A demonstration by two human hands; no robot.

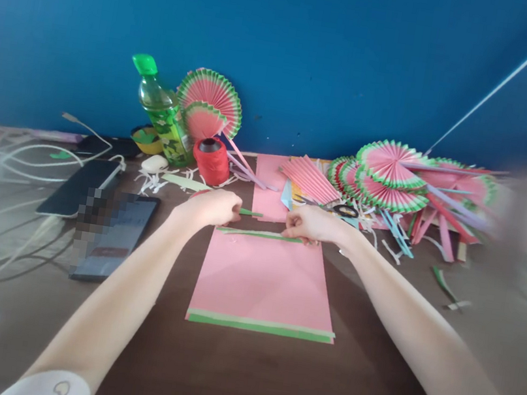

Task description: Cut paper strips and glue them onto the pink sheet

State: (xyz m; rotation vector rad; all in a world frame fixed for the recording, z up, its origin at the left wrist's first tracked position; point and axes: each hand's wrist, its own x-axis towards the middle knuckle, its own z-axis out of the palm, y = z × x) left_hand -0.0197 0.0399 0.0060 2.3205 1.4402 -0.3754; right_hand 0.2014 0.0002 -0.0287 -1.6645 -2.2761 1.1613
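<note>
A pink paper sheet (261, 280) lies flat on the dark table, with a pale and a green band (259, 326) along its near edge. Across its far edge runs a thin green and whitish paper strip (258, 233). My left hand (217, 207) is closed in a pinch at the strip's left end; its fingertips are partly hidden. From beside those fingers a short green sliver (251, 213) sticks out to the right. My right hand (306, 224) pinches the strip near the right corner, fingers bent together.
Behind stand a green-capped bottle (164, 116), a red thread spool (212, 162) and a pleated paper fan (212, 101). More fans (394, 164) pile up at right near scissors (345, 210). Two phones (79, 186) (121, 239) and white cables (1, 257) lie left.
</note>
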